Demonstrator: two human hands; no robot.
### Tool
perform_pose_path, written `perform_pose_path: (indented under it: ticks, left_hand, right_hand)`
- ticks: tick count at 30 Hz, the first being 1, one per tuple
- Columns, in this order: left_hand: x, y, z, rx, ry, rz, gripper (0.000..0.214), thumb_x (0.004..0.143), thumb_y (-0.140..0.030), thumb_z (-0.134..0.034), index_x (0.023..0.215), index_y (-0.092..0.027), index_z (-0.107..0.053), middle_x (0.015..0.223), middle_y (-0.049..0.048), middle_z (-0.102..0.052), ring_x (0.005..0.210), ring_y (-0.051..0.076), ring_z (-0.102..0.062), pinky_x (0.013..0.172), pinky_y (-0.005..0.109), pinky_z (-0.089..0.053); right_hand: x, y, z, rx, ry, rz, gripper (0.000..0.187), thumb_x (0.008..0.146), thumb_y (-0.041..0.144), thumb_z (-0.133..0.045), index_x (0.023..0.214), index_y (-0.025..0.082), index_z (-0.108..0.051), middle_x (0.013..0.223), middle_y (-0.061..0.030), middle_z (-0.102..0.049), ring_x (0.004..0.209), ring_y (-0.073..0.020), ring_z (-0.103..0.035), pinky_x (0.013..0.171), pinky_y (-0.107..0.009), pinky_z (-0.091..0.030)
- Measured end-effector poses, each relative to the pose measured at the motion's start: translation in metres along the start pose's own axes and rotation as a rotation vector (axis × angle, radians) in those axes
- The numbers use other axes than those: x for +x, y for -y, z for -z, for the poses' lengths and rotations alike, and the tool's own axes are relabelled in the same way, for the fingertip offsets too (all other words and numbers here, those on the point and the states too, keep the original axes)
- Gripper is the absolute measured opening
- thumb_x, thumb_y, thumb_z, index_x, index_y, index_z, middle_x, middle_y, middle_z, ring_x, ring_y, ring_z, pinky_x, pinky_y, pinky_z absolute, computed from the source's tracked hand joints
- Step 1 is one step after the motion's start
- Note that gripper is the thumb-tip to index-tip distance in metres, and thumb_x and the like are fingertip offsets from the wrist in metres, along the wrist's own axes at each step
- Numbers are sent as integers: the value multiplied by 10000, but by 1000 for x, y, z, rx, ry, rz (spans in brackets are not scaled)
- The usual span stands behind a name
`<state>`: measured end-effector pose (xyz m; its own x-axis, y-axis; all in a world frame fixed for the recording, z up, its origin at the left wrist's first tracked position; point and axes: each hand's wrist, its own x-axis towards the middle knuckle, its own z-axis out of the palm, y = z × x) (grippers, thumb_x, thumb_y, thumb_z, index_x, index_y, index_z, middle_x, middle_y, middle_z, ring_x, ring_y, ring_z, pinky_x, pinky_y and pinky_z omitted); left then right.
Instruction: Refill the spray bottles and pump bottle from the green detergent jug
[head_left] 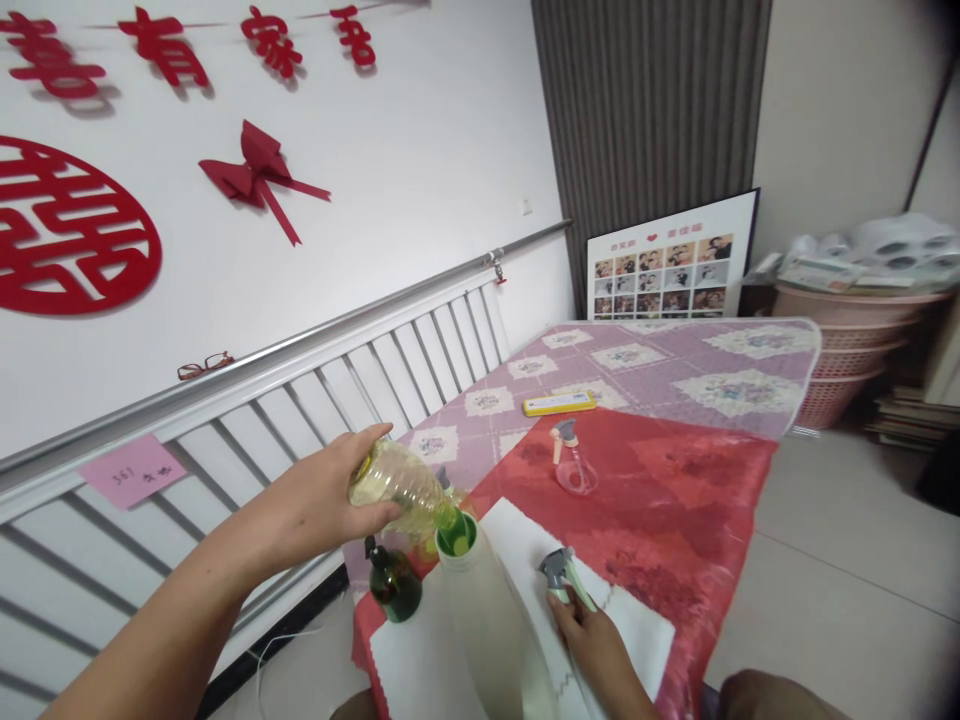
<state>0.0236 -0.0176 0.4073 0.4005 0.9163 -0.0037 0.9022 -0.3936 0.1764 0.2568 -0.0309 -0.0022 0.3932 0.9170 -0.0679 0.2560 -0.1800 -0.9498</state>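
The left hand (341,492) grips a tilted clear bottle (397,487), its neck at the green opening of a tall pale bottle (484,620) — a dark pump bottle (396,587) stands just beside. The right hand (591,632) has its fingers around a spray head (556,568) over white cloth (517,540)

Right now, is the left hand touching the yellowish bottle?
Touching: the head view shows the left hand wrapped around the yellowish bottle near its base.
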Motion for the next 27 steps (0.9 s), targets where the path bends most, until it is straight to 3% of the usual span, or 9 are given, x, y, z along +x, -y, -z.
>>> perform_pose_path:
  ticks: [3, 7, 12, 16, 21, 25, 27]
  left_hand:
    - [0, -6, 2, 40, -1, 1, 836, 747, -550, -601, 1469, -282, -275, 1422, 91, -493, 1189, 336, -548, 879, 395, -485]
    - [2, 3, -3, 20, -23, 0, 845, 735, -570, -607, 1466, -309, -274, 1403, 75, -514, 1155, 328, -572, 851, 384, -496]
    - [0, 29, -18, -114, -71, 43, 854, 723, -600, -623, 1457, -322, -289, 1421, 86, -492, 1194, 354, -540, 912, 428, -475]
    - [-10, 59, -42, -373, -129, 89, 819, 728, -533, -660, 1440, -310, -323, 1371, 97, -533, 1118, 335, -589, 906, 432, -480]
    - [-29, 97, -103, -929, -288, 159, 806, 751, -519, -671, 1433, -266, -324, 1350, 89, -552, 1179, 273, -549, 954, 359, -460]
    - [-44, 105, -175, -1589, -391, 291, 728, 696, -595, -689, 1330, -319, -464, 1271, 30, -624, 942, 205, -647, 703, 260, -512]
    - [-49, 102, -212, -1862, -370, 416, 566, 706, -565, -702, 1200, -320, -575, 993, -4, -715, 701, 127, -646, 598, 211, -482]
  right_hand:
    - [0, 1, 0, 1, -6, 2, 430, 748, 563, -446, 906, 210, -634, 475, 43, -557, 514, -209, -587, 542, -297, -410]
    - [-1, 1, 1, -4, -8, 2, 415, 749, 562, -452, 899, 222, -638, 481, 40, -580, 528, -213, -607, 549, -297, -421]
    - [1, 0, 0, -15, -19, -15, 454, 741, 561, -448, 949, 207, -642, 499, 30, -606, 544, -221, -619, 561, -301, -427]
    - [1, 1, 0, -17, -8, -34, 478, 731, 577, -447, 956, 198, -632, 481, 35, -576, 547, -227, -617, 572, -304, -425]
    - [1, 8, 4, 8, 15, -41, 405, 721, 584, -470, 824, 227, -630, 456, 40, -551, 526, -219, -590, 574, -310, -408]
    - [-2, 13, 5, 69, 28, -40, 355, 720, 584, -513, 691, 242, -599, 452, 36, -549, 510, -198, -567, 578, -310, -417]
    - [-4, 16, 6, 129, 36, -44, 369, 735, 595, -506, 637, 243, -560, 468, 30, -553, 497, -185, -555, 563, -308, -435]
